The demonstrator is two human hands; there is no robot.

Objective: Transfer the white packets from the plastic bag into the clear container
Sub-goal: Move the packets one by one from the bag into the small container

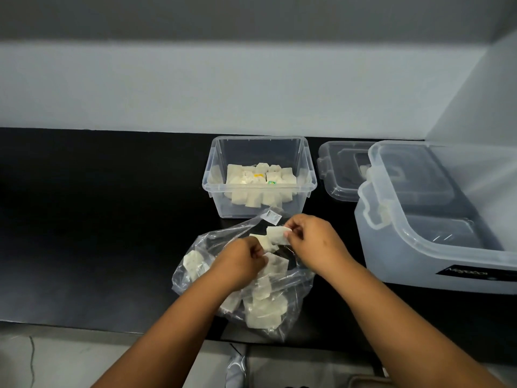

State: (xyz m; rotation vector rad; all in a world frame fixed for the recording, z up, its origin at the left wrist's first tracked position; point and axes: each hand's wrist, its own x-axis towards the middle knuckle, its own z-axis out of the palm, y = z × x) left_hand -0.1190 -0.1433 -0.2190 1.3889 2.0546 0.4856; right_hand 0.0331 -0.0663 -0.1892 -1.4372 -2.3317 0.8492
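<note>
On the black counter (98, 219) near its front edge, my left hand (240, 264) pinches one white packet (275, 264) inside the plastic bag (195, 275) while my right hand (313, 242) pinches another (275, 235), ready to lift toward the clear container (258, 200) just behind at the back edge.

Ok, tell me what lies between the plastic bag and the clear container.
Head view: only bare black counter separates the plastic bag from the clear container.
</note>
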